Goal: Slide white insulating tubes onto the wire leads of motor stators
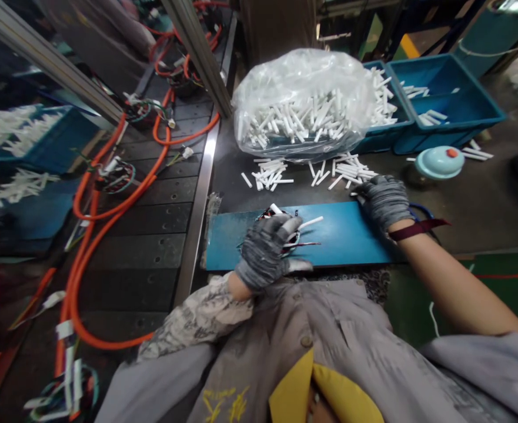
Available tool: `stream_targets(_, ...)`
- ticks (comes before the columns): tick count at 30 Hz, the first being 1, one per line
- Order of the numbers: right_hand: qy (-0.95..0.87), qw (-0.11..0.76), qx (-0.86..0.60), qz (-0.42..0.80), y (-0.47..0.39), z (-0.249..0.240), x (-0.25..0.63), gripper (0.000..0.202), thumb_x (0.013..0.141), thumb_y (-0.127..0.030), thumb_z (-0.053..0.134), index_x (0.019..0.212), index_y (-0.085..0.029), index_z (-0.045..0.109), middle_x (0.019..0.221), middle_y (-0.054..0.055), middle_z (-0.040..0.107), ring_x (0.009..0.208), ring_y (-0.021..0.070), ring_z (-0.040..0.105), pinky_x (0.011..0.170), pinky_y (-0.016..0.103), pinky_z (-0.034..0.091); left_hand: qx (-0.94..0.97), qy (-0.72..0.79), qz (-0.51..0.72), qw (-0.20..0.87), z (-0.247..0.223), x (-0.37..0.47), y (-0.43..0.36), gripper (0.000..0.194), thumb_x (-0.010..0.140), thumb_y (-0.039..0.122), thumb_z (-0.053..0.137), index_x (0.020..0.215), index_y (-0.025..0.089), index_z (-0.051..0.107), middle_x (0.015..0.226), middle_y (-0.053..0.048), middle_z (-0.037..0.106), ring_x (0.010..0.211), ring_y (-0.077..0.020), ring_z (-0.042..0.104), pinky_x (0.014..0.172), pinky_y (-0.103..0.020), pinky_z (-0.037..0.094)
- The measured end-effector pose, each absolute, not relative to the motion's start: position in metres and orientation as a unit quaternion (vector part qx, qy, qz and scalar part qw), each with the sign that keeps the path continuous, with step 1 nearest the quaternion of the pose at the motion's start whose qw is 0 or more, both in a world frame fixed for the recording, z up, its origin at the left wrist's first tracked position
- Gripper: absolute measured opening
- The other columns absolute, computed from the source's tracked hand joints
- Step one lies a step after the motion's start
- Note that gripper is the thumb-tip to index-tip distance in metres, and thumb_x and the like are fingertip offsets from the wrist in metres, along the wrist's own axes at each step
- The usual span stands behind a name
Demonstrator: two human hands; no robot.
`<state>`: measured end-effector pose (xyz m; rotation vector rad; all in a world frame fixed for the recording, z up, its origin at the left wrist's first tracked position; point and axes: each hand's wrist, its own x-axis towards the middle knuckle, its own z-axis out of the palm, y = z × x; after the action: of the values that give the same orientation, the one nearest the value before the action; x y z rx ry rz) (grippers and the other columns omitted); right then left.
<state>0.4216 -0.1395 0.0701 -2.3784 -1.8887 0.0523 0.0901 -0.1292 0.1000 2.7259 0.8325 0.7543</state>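
On the blue board (342, 235) lies a round coil of wires (292, 239), partly covered by my gloved left hand (265, 249), whose fingers curl over it. A white tube (311, 223) sticks out to the right of the coil, with a thin dark reddish wire below it. My gloved right hand (384, 200) is at the board's far right edge, fingers bent together around the end of a small white tube (354, 194), beside a loose pile of white tubes (351, 169).
Behind the board sits a clear bag of white tubes (303, 106), beside blue bins (448, 106). A light-blue domed container (439, 163) stands at right. Orange cables (76, 282) and wired coils lie on the conveyor (153, 235) at left. A person's hand shows at far left.
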Motion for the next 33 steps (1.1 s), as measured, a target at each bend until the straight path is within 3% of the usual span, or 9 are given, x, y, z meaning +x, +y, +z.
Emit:
stream_targets(3, -0.604, 0.284, -0.741, 0.068, -0.165, 0.079, 0.397, 0.028, 0.088, -0.036, 0.065, 0.104, -0.014, 0.072, 0.12, 0.02, 0.069, 0.11, 0.0339, 0.065, 0.099, 0.051, 0.052, 0.894, 0.303, 0.304, 0.131, 0.089, 0.064, -0.132, 0.044, 0.092, 0.036, 0.074, 0.129, 0.015, 0.063, 0.123, -0.015, 0.071, 0.114, -0.0283, 0.069, 0.1, -0.043, 0.056)
stream_targets(4, -0.581, 0.368, -0.718, 0.111, -0.177, 0.084, 0.385, 0.03, 0.087, -0.041, 0.068, 0.104, -0.017, 0.071, 0.11, 0.016, 0.073, 0.099, 0.03, 0.068, 0.093, 0.048, 0.056, 0.892, 0.298, 0.308, 0.14, 0.084, 0.059, -0.132, 0.034, 0.094, 0.031, 0.071, 0.125, 0.017, 0.064, 0.119, -0.012, 0.073, 0.111, -0.026, 0.07, 0.1, -0.042, 0.056)
stream_targets(6, -0.537, 0.445, -0.665, 0.267, -0.2, 0.093, 0.358, 0.034, 0.09, -0.047, 0.069, 0.112, -0.022, 0.069, 0.105, 0.009, 0.077, 0.092, 0.0256, 0.073, 0.086, 0.043, 0.06, 0.9, 0.275, 0.307, 0.143, 0.075, 0.055, -0.132, 0.021, 0.097, 0.027, 0.067, 0.117, 0.02, 0.068, 0.112, -0.008, 0.077, 0.105, -0.0223, 0.073, 0.103, -0.042, 0.054)
stream_targets(16, -0.533, 0.407, -0.645, 0.367, -0.229, 0.094, 0.319, 0.031, 0.089, -0.051, 0.07, 0.098, -0.024, 0.082, 0.096, 0.006, 0.083, 0.086, 0.0264, 0.078, 0.083, 0.04, 0.064, 0.931, 0.243, 0.249, 0.113, 0.066, 0.056, -0.133, 0.031, 0.103, 0.021, 0.055, 0.129, 0.026, 0.072, 0.122, -0.004, 0.078, 0.113, -0.0176, 0.073, 0.118, -0.041, 0.042)
stream_targets(21, -0.677, 0.38, -0.571, 0.266, -0.226, 0.089, 0.313, 0.026, 0.101, -0.04, 0.059, 0.109, -0.027, 0.08, 0.103, 0.007, 0.081, 0.091, 0.0228, 0.075, 0.082, 0.036, 0.06, 0.942, 0.25, 0.209, 0.086, 0.061, 0.059, -0.135, 0.041, 0.103, 0.018, 0.053, 0.139, 0.03, 0.067, 0.13, -0.005, 0.075, 0.12, -0.0194, 0.071, 0.12, -0.042, 0.041)
stream_targets(24, -0.748, 0.318, -0.547, 0.203, -0.219, 0.086, 0.301, 0.035, 0.105, -0.038, 0.049, 0.113, -0.024, 0.08, 0.093, 0.011, 0.08, 0.083, 0.0228, 0.072, 0.076, 0.036, 0.057, 0.934, 0.251, 0.238, 0.086, 0.057, 0.065, -0.138, 0.04, 0.103, 0.017, 0.052, 0.14, 0.023, 0.067, 0.129, -0.007, 0.075, 0.12, -0.0201, 0.071, 0.119, -0.041, 0.045)
stream_targets(26, -0.719, 0.305, -0.568, 0.26, -0.213, 0.084, 0.291, 0.04, 0.105, -0.046, 0.048, 0.111, -0.021, 0.079, 0.082, 0.01, 0.078, 0.073, 0.0218, 0.07, 0.071, 0.035, 0.055, 0.922, 0.264, 0.266, 0.097, 0.055, 0.068, -0.14, 0.037, 0.104, 0.017, 0.049, 0.135, 0.019, 0.068, 0.127, -0.008, 0.076, 0.12, -0.0204, 0.071, 0.116, -0.039, 0.049)
stream_targets(30, -0.532, 0.334, -0.532, 0.568, -0.209, 0.086, 0.282, 0.058, 0.105, -0.062, 0.039, 0.089, -0.02, 0.075, 0.064, 0.003, 0.071, 0.055, 0.0161, 0.064, 0.061, 0.03, 0.054, 0.897, 0.29, 0.304, 0.139, 0.057, 0.067, -0.141, 0.034, 0.102, 0.017, 0.051, 0.132, 0.019, 0.065, 0.127, -0.009, 0.075, 0.125, -0.0221, 0.068, 0.111, -0.041, 0.055)
stream_targets(33, -0.453, 0.4, -0.551, 0.575, -0.214, 0.087, 0.298, 0.059, 0.101, -0.069, 0.042, 0.107, -0.019, 0.073, 0.077, 0.004, 0.076, 0.068, 0.0189, 0.071, 0.069, 0.032, 0.058, 0.893, 0.304, 0.294, 0.155, 0.061, 0.063, -0.138, 0.056, 0.094, 0.033, 0.069, 0.144, 0.012, 0.053, 0.13, -0.016, 0.072, 0.128, -0.0279, 0.066, 0.114, -0.047, 0.053)
